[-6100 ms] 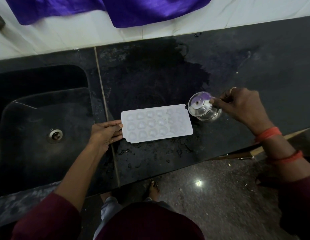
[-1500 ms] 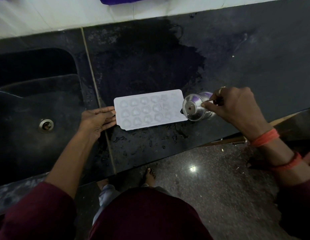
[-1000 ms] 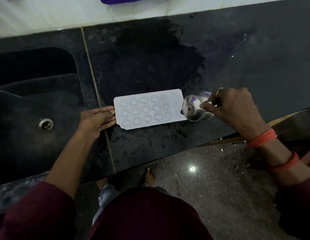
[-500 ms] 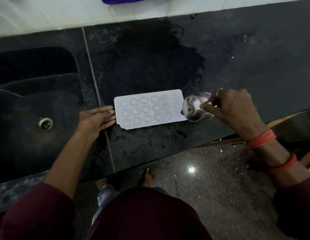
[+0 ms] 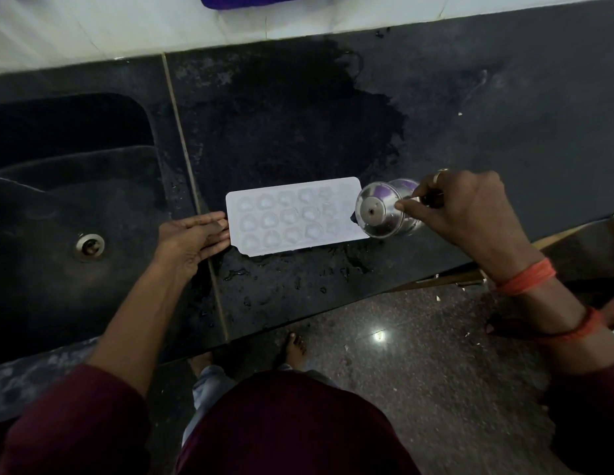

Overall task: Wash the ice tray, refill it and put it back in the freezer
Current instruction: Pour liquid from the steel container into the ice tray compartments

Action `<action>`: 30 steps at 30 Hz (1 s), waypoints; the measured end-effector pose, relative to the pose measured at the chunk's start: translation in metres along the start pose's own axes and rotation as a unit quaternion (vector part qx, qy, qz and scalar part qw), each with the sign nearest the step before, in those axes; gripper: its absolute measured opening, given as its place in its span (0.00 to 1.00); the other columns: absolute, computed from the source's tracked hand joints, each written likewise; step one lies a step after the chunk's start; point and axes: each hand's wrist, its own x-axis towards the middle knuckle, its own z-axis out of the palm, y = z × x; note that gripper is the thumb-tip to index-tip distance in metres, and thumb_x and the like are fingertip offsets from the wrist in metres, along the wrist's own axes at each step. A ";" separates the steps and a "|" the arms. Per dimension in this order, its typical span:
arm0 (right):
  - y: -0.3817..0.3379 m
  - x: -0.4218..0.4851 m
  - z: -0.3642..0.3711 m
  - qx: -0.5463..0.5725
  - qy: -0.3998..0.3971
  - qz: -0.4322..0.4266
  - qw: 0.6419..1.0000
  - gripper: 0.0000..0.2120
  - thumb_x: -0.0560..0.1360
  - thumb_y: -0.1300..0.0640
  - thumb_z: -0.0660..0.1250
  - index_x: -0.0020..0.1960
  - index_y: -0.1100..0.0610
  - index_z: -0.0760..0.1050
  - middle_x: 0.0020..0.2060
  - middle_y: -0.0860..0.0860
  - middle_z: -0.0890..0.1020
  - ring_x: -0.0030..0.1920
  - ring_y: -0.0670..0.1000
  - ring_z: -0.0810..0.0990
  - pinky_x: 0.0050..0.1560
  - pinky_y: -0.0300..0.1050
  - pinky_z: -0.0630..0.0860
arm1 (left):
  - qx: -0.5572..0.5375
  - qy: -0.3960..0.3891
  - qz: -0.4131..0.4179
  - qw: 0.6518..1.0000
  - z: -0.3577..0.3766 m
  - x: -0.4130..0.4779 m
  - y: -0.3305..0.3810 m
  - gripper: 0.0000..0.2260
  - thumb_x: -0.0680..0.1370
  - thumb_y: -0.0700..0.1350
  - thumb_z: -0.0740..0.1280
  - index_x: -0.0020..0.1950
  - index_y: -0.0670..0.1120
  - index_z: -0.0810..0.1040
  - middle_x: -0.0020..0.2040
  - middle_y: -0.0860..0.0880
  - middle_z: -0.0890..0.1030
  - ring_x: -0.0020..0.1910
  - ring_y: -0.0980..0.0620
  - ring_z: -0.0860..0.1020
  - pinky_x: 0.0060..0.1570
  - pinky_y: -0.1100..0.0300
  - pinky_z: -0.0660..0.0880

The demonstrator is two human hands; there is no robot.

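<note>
At the wet black counter, mid-frame, I refill the white ice tray, which lies flat just right of the seam beside the dark sink at the left of the frame. My left hand rests flat and open, fingertips touching the tray's left short edge to steady it. My right hand is closed around a small steel cup, tipped on its side with its mouth turned toward the tray's right end, its rim over that edge. I cannot make out a stream of water, and whether the heart-shaped pockets are full is hard to tell, though the nearer ones glisten. By my reading this is the filling step, washing done. The next move calls for a slow pour along the remaining right-hand pockets, then a level, two-handed lift so nothing slops on the way to the freezer, which is out of frame. Droplets dot the counter below the tray
</note>
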 end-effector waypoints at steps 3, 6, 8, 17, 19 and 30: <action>-0.003 0.001 0.003 -0.008 0.001 -0.006 1.000 0.15 0.73 0.43 0.74 0.45 0.56 0.84 0.36 0.52 0.85 0.37 0.56 0.82 0.43 0.45 0.74 | 0.000 0.004 -0.002 1.000 0.000 0.000 0.000 0.05 0.76 0.34 0.74 0.51 0.40 0.85 0.42 0.44 0.88 0.41 0.50 0.87 0.40 0.60 0.84; -0.008 0.002 0.004 -0.005 0.000 -0.007 1.000 0.15 0.73 0.43 0.74 0.45 0.56 0.83 0.35 0.53 0.84 0.36 0.56 0.82 0.44 0.49 0.77 | -0.001 0.007 -0.004 1.000 0.000 -0.001 0.000 0.04 0.76 0.34 0.74 0.50 0.40 0.85 0.44 0.43 0.88 0.43 0.48 0.87 0.41 0.59 0.84; -0.010 0.002 0.004 -0.009 0.000 -0.010 1.000 0.15 0.73 0.43 0.74 0.44 0.56 0.83 0.35 0.53 0.84 0.36 0.57 0.82 0.43 0.50 0.77 | -0.002 0.006 -0.003 1.000 -0.001 -0.001 0.000 0.04 0.76 0.34 0.74 0.49 0.41 0.85 0.44 0.43 0.88 0.44 0.48 0.86 0.41 0.59 0.85; -0.013 0.004 0.004 -0.021 0.008 -0.027 0.999 0.15 0.73 0.44 0.73 0.45 0.57 0.83 0.33 0.55 0.83 0.35 0.59 0.81 0.43 0.50 0.77 | -0.005 0.007 -0.006 1.000 0.000 -0.001 0.000 0.04 0.76 0.34 0.74 0.49 0.41 0.84 0.41 0.45 0.88 0.40 0.51 0.87 0.42 0.59 0.85; -0.013 0.004 0.003 -0.019 0.013 -0.027 0.999 0.15 0.73 0.44 0.74 0.45 0.57 0.83 0.33 0.54 0.83 0.35 0.59 0.81 0.43 0.49 0.76 | -0.006 0.009 -0.006 1.000 0.000 -0.001 0.000 0.04 0.76 0.34 0.74 0.49 0.41 0.84 0.41 0.45 0.88 0.41 0.50 0.87 0.43 0.59 0.85; -0.015 0.006 0.001 -0.024 0.002 -0.024 0.999 0.15 0.74 0.43 0.73 0.45 0.56 0.83 0.35 0.54 0.84 0.36 0.58 0.82 0.44 0.52 0.79 | -0.003 0.006 -0.006 1.000 0.000 0.000 0.002 0.04 0.76 0.34 0.73 0.50 0.41 0.84 0.41 0.45 0.88 0.41 0.50 0.87 0.44 0.58 0.85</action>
